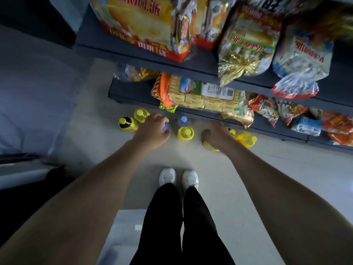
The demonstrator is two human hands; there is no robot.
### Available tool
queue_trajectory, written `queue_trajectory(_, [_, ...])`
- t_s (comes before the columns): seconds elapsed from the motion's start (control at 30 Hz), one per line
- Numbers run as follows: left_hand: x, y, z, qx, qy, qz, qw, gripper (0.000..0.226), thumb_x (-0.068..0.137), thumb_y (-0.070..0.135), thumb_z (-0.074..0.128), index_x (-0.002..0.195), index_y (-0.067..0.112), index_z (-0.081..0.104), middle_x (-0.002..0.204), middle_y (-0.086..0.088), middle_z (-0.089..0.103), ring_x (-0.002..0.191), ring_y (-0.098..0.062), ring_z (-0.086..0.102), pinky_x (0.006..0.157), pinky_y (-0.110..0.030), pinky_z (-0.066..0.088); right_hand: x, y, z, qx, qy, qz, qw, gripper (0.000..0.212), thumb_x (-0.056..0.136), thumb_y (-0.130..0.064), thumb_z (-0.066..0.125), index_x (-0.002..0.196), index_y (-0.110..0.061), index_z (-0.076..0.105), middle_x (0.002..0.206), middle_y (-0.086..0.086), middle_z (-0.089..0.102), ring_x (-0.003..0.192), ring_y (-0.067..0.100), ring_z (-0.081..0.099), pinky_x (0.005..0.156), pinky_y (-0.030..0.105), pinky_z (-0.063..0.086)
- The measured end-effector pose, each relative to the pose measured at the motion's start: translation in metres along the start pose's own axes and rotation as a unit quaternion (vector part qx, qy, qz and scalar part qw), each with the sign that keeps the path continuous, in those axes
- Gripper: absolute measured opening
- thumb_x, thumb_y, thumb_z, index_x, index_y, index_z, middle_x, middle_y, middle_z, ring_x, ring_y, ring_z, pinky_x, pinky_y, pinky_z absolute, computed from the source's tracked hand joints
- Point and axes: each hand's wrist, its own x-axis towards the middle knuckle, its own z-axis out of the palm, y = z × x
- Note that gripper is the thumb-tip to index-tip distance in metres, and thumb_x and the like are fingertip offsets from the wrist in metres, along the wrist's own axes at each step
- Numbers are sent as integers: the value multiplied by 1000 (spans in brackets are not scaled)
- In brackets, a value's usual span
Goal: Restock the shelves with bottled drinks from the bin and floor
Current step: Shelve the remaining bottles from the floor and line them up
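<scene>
the left hand (152, 131) curls round a blue-capped bottle (165, 127), hiding all but its cap. the blurred right hand (216, 134) closes over a yellow bottle (209, 145), covering its top. other bottles (185, 133) crowd the floor (267, 178) between and beside the hands, just near of the bottom shelf (133, 92) edge with its overhanging snack packs (210, 96); bare floor opens around the white shoes (168, 176).

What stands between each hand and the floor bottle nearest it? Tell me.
Nothing visible. The left hand curls around a blue-capped bottle, and the right hand grips the top of a yellow bottle.
</scene>
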Motion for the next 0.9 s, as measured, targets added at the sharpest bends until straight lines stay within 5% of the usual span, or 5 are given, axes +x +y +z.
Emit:
queue_trajectory(0.23, [37, -44, 86, -14, -52, -45, 998, 44, 87, 22, 57, 128, 8, 51, 133, -13, 49, 126, -30, 41, 102, -41, 39, 59, 34, 76, 19, -30, 6, 999, 52, 77, -28, 67, 124, -16, 48, 124, 13, 52, 117, 34, 49, 90, 44, 46])
queue_trajectory(0.4, [63, -67, 141, -19, -67, -79, 994, 43, 87, 21, 56, 128, 8, 51, 132, -16, 46, 124, -32, 41, 103, -39, 37, 95, 56, 123, 11, -49, -2, 999, 58, 82, -26, 67, 132, -13, 40, 131, 15, 44, 120, 35, 47, 95, 50, 44])
queue_trajectory(0.9, [144, -124, 253, 12, -100, -79, 992, 43, 88, 23, 55, 128, 8, 50, 135, -16, 45, 126, -32, 40, 104, -42, 37, 212, 93, 207, 70, -4, -5, 998, 65, 82, -28, 68, 138, -15, 37, 135, 12, 46, 125, 32, 41, 95, 36, 38])
